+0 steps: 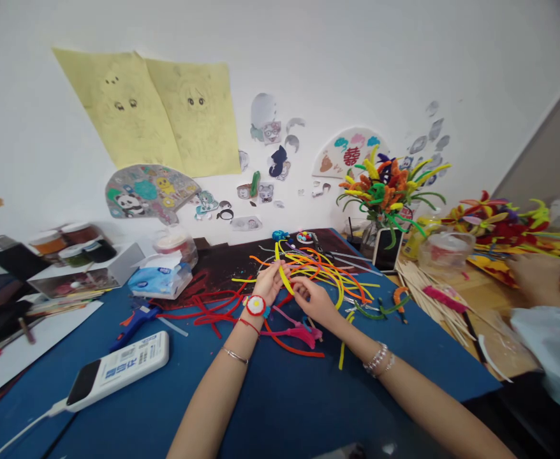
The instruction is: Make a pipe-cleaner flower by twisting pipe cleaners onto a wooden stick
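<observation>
A yellow pipe cleaner (285, 280) runs between my two hands above the blue table mat. My left hand (269, 284) has its fingers closed on the upper stretch of it. Lower down, the fingers of my right hand (310, 298) pinch the same strip near its lower end. Around and beyond my hands lies a loose pile of yellow and orange pipe cleaners (337, 274). Red pipe cleaners (203, 309) spread out left of my wrists. Just under my hands is a pink pipe-cleaner piece (303, 334), partly hidden by my left arm.
To the left are a blue glue gun (134, 326), a white power bank (120, 371) with a cable and a tissue pack (159, 278). A vase of pipe-cleaner flowers (388, 185) and a phone (386, 250) stand back right. Another person's hand (536, 277) is at far right, past wooden sticks (433, 299).
</observation>
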`<state>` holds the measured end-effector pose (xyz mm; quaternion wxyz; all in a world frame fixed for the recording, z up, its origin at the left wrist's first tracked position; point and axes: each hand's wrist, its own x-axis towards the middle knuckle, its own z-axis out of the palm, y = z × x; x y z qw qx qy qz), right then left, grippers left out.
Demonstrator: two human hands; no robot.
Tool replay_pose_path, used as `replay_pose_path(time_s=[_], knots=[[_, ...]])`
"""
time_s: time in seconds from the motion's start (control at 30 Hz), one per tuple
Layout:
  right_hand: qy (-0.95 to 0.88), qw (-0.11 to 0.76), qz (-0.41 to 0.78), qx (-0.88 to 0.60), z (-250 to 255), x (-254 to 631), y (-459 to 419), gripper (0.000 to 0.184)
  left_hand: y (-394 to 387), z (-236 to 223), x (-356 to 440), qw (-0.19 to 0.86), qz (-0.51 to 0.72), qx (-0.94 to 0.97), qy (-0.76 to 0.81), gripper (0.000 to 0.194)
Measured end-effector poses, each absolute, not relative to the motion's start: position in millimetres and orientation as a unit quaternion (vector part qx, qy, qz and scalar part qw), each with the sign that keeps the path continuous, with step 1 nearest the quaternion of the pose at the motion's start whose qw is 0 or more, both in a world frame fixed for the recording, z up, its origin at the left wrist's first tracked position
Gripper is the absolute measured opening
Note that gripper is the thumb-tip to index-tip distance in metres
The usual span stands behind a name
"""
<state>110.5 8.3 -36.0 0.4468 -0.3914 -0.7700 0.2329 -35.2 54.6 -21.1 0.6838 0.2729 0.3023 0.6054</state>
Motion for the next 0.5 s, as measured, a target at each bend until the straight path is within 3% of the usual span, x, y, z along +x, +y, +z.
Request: replay_pose_path(time_s=[0.5], knots=[[-0.866,0.438,-0.069,-0.233,-31,122,4,0.023,42,-18,-24,0.717,0.517,0.336,0.325,0.021]])
